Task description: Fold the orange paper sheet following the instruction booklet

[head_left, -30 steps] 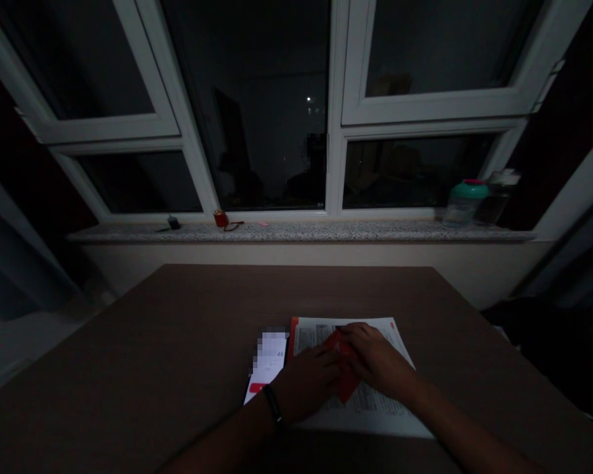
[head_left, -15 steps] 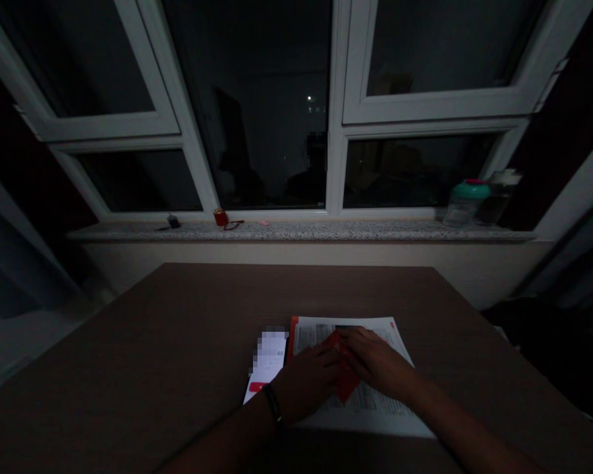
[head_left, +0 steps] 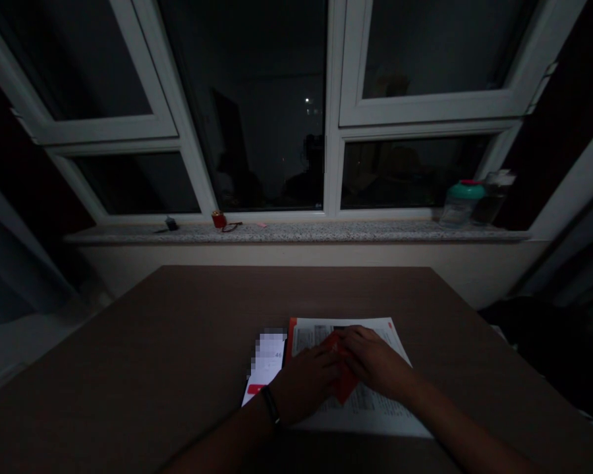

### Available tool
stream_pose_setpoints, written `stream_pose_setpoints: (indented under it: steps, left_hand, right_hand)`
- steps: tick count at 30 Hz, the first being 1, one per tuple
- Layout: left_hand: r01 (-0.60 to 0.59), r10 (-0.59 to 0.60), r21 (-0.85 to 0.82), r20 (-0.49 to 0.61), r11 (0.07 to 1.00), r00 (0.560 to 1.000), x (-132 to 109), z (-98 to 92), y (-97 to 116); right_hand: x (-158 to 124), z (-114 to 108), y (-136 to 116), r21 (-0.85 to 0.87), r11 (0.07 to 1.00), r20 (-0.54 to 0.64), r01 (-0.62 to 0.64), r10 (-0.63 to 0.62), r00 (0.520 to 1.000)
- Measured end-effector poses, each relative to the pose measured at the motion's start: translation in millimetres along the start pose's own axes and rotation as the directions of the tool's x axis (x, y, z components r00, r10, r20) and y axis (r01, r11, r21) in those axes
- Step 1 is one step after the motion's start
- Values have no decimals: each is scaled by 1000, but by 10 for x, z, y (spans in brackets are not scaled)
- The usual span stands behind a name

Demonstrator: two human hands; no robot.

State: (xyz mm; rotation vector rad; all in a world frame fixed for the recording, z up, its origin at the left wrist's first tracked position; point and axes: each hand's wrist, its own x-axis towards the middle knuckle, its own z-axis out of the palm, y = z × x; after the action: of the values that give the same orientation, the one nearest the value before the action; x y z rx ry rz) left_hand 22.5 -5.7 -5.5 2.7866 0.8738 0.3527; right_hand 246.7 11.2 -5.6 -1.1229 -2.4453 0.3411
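A piece of red folded paper (head_left: pixel 345 387) lies at an angle on a printed booklet (head_left: pixel 360 422), its pointed end toward me. My left hand (head_left: pixel 306 383), with a dark band at the wrist, holds the paper's left side, fingers bent over it. From the right, my right hand (head_left: pixel 378 362) grips the upper part, its fingertips close to those of the left. Much of the paper is hidden under both hands. Just left of the booklet lies a phone (head_left: pixel 267 359) with a lit screen, partly behind my left wrist.
The brown table (head_left: pixel 202 316) reaches toward a granite windowsill (head_left: pixel 296 232). On the sill stand a small red jar (head_left: pixel 219 220), a small dark bottle (head_left: pixel 170 224) and a clear container with a teal lid (head_left: pixel 465 191). The room is dim.
My hands and the red paper keep nearly the same place on the booklet. The whole view has shifted slightly.
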Motion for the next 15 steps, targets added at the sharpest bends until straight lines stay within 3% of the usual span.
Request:
stream_pose_setpoints:
  steps: [5,15]
  left_hand:
    - [20,-20,5,15,1000,1000,9,-41,28]
    - [15,-15,0,14,1000,1000,11,-24,20]
  right_hand:
    - [12,15,17,-14,1000,-71,-9,8,997]
    - [13,56,63,5,998,-30,55,-55,998]
